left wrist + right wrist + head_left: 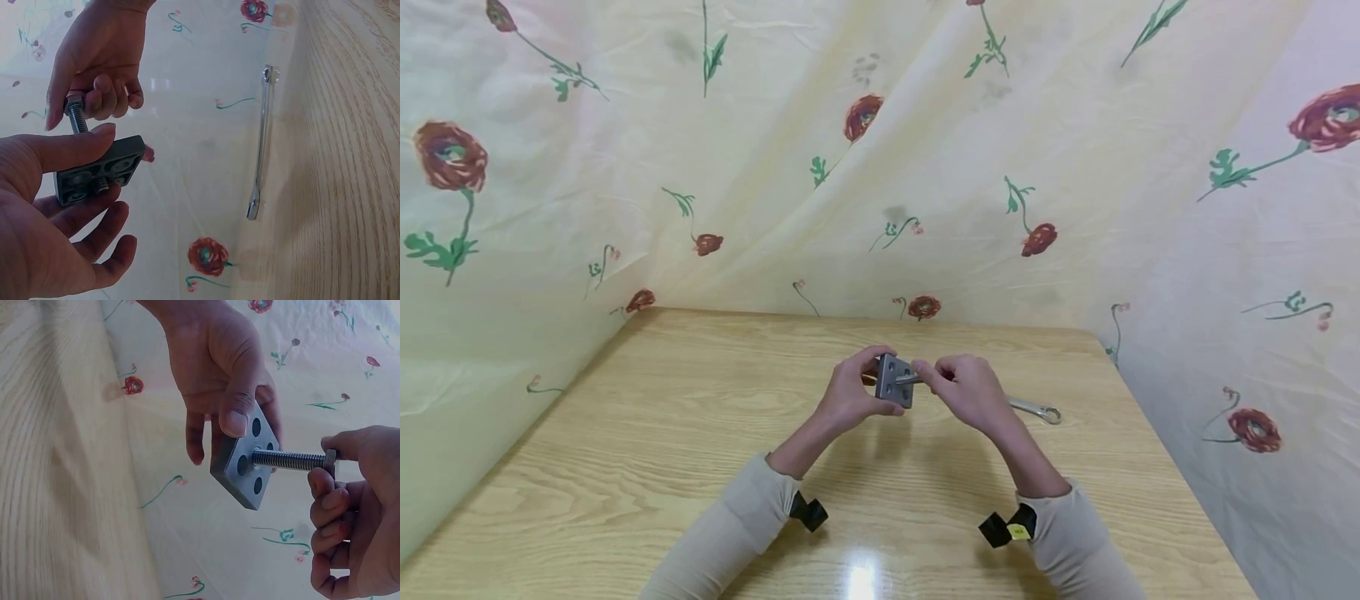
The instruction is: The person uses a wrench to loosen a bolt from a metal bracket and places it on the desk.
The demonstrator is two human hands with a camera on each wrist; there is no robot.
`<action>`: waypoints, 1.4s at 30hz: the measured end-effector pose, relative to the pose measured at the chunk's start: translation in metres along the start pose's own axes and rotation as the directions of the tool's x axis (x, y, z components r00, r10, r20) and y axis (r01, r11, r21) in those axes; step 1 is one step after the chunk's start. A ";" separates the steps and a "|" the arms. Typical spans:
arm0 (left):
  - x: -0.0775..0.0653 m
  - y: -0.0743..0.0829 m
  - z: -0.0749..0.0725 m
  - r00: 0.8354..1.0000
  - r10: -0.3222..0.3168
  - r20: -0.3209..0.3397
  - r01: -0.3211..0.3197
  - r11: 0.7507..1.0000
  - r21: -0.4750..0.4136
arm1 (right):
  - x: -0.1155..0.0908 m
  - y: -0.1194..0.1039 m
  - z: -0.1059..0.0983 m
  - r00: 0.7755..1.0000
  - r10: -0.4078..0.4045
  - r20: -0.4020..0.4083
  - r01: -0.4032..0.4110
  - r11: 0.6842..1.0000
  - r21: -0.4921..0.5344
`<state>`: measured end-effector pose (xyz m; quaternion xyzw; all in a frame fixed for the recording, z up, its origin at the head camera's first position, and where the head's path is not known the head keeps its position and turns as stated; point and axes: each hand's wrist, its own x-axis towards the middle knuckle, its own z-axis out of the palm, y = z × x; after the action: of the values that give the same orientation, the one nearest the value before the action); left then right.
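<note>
My left hand (850, 392) grips a square grey metal plate (240, 469) by its edges, thumb on one side and fingers on the other. The plate has several round holes around a central one. A threaded bolt (287, 460) runs through that middle hole, and its tip shows on the plate's back face in the left wrist view. With thumb and index finger my right hand (966, 387) pinches the hex head (329, 464) of the bolt. Both hands hold these parts above the table.
A silver wrench (1036, 409) lies on the wooden table (700, 433), to the right beyond my right hand. Flower-patterned cloth (760, 167) hangs behind the table and along both sides. Each sleeve carries a small black camera mount (808, 510) at the wrist.
</note>
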<state>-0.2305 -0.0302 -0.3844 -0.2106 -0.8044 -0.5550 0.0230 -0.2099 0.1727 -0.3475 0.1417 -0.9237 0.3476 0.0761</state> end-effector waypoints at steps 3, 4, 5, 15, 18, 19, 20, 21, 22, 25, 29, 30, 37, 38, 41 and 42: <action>0.001 0.001 0.000 1.000 0.000 -0.007 0.000 1.000 -0.005 | -0.001 -0.002 -0.002 0.999 -0.039 -0.017 0.039 0.999 0.008; 0.001 0.001 0.000 1.000 -0.001 -0.009 0.001 1.000 -0.006 | -0.002 -0.002 -0.003 0.998 -0.053 -0.025 0.053 0.999 0.012; 0.001 0.001 -0.001 1.000 -0.003 -0.011 0.003 1.000 -0.006 | -0.002 -0.003 -0.004 0.997 -0.064 -0.032 0.064 0.998 0.017; 0.001 0.002 -0.002 1.000 -0.012 -0.015 0.012 1.000 0.006 | -0.005 -0.004 -0.009 0.974 -0.199 -0.109 0.204 0.978 0.036; 0.001 0.002 -0.001 1.000 -0.011 -0.017 0.011 1.000 0.004 | -0.004 -0.002 -0.008 0.960 -0.244 -0.135 0.252 0.967 0.042; 0.001 0.002 -0.001 1.000 -0.010 -0.018 0.011 1.000 0.004 | -0.004 -0.002 -0.007 0.956 -0.257 -0.143 0.265 0.963 0.042; 0.002 0.002 -0.001 1.000 -0.009 -0.018 0.009 1.000 0.002 | -0.004 -0.001 -0.006 0.951 -0.268 -0.151 0.277 0.960 0.040; 0.002 0.002 -0.001 1.000 -0.008 -0.018 0.008 1.000 0.000 | -0.004 -0.001 -0.006 0.948 -0.277 -0.158 0.286 0.957 0.038; 0.002 0.001 -0.001 1.000 -0.007 -0.018 0.007 1.000 0.000 | -0.003 -0.002 -0.005 0.945 -0.283 -0.164 0.293 0.956 0.035; 0.002 0.001 -0.001 1.000 -0.009 -0.016 0.009 1.000 -0.004 | -0.003 -0.002 -0.003 0.945 -0.281 -0.168 0.290 0.957 0.031; 0.002 0.001 -0.001 1.000 -0.011 -0.012 0.011 1.000 -0.009 | -0.003 -0.004 0.000 0.947 -0.275 -0.165 0.281 0.959 0.015; 0.002 0.001 -0.001 1.000 -0.010 -0.012 0.010 1.000 -0.009 | -0.003 -0.004 0.000 0.946 -0.281 -0.164 0.286 0.958 0.004; 0.002 0.000 -0.002 1.000 -0.005 -0.020 0.005 1.000 0.017 | -0.004 -0.004 -0.002 0.921 -0.361 -0.146 0.356 0.933 -0.060; 0.002 0.000 -0.002 1.000 -0.004 -0.021 0.005 1.000 0.020 | -0.005 -0.004 -0.002 0.925 -0.347 -0.152 0.344 0.938 -0.050; 0.002 0.000 -0.002 1.000 -0.004 -0.023 0.004 1.000 0.022 | -0.005 -0.003 -0.004 0.959 -0.231 -0.166 0.228 0.973 -0.039; 0.002 0.000 -0.002 1.000 -0.004 -0.024 0.004 1.000 0.024 | -0.004 -0.002 -0.004 0.972 -0.172 -0.161 0.168 0.985 -0.035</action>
<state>-0.2324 -0.0313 -0.3833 -0.2019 -0.8112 -0.5477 0.0342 -0.2051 0.1748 -0.3438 0.1906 -0.9025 0.3404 0.1825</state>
